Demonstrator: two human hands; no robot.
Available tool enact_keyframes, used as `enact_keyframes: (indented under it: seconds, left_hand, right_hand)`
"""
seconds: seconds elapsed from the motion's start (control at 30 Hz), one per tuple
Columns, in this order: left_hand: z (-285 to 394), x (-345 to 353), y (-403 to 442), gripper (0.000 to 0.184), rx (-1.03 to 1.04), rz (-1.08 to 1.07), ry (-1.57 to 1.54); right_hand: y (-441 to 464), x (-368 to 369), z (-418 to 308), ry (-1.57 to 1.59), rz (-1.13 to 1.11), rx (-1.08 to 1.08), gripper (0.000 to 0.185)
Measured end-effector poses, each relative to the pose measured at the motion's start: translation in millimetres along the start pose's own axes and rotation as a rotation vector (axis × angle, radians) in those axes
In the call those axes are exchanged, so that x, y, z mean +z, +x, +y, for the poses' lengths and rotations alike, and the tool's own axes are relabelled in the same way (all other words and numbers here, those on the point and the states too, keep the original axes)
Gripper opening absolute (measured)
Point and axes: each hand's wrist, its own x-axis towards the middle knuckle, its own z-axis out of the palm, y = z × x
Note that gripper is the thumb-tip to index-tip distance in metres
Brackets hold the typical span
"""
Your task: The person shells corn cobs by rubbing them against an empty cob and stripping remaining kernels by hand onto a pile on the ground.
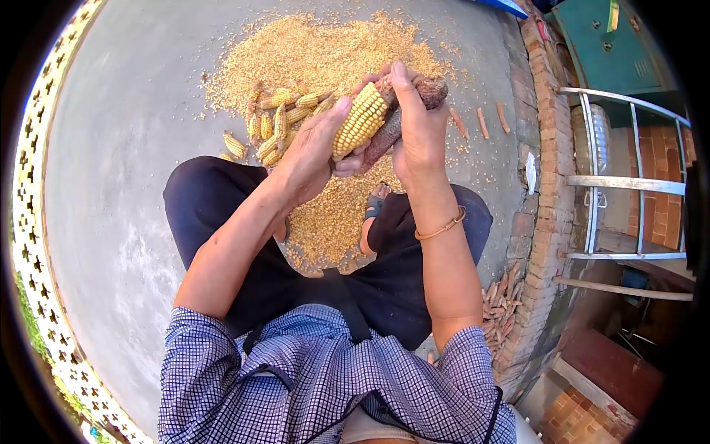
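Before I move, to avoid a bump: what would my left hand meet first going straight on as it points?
Beyond the corn your left hand holds, probably the right hand; depth is unclear.

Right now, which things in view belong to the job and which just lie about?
Job: left hand, right hand, yellow ear, dark cob, piled ears, loose kernels, heaped bare cobs.

Lying about: metal railing, green cabinet, clear container.
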Motion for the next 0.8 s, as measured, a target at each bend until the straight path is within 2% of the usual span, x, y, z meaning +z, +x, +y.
enact_keyframes:
  seconds: [0.07,0.1,0.17,0.27,0.3,0.37,0.43,0.53,0.67,0.7,0.73,0.77,0.8]
  left_hand:
    - [1,0,-1,0.047,-0.006,0.034,-0.001]
    - [-1,-1,1,0.049,0.028,0.064,0.109]
    - [-9,-3,5,0.056,0.093,0.121,0.330]
    - [-27,0,10,0.056,0.416,0.189,0.758]
    - [-24,1,8,0.054,0.473,0.143,0.883]
    - [-18,13,1,0.053,0.292,0.136,0.586]
    - [-11,9,-1,0.052,0.105,0.081,0.367]
    - [-1,-2,4,0.045,0.097,-0.146,0.276]
    - [-1,0,2,0.039,0.149,0.235,0.478]
    - [-5,-6,5,0.042,0.171,0.250,0.555]
    - [-12,-6,7,0.042,0.323,0.243,0.650]
    - [-18,-3,10,0.042,0.474,0.233,0.743]
    - [-22,2,10,0.043,0.500,0.227,0.754]
  right_hand:
    - [-4,3,1,0.014,-0.055,-0.034,0.027]
    - [-7,6,2,0.006,-0.069,-0.076,0.033]
    - [-11,10,6,-0.082,0.021,-0.088,0.034]
    - [-6,8,20,-0.216,0.205,-0.188,0.026]
    - [-4,7,15,-0.256,0.241,-0.196,0.025]
    - [-1,8,12,-0.299,0.320,-0.276,0.029]
    - [1,7,14,-0.249,0.278,-0.231,0.028]
    - [1,3,9,-0.135,0.168,-0.115,0.028]
    - [-3,3,0,0.036,-0.022,-0.038,0.026]
    - [-6,5,-2,0.046,-0.068,-0.038,0.025]
    - [-8,6,-1,0.055,-0.111,-0.037,0.024]
    - [-10,9,4,0.028,-0.026,-0.056,0.023]
    - [-11,13,9,-0.065,0.062,-0.100,0.023]
